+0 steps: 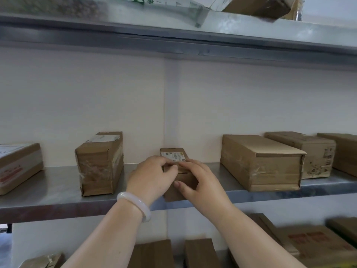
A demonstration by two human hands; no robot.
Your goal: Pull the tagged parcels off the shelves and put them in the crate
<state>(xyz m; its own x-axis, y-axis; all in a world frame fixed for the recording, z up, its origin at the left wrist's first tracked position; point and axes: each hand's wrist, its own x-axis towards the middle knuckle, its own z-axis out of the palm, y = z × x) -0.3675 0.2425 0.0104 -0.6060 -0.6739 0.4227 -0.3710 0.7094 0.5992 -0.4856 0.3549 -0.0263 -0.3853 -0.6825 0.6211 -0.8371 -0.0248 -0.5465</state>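
Note:
A small brown cardboard parcel [174,154] with a white printed label on top sits in the middle of the metal shelf [58,190], its front end sticking out past the shelf's edge. My left hand [152,176], with a white bangle on the wrist, grips the parcel's left side, fingers curled over the top. My right hand [197,180] grips its right side, with the thumb against the front face. Both hands hide most of the parcel. No crate is in view.
On the same shelf a taller taped parcel [100,163] stands to the left and a flat box [17,167] lies at the far left. Long boxes [260,163] lie to the right. More boxes sit on the shelf below [316,244] and above [258,6].

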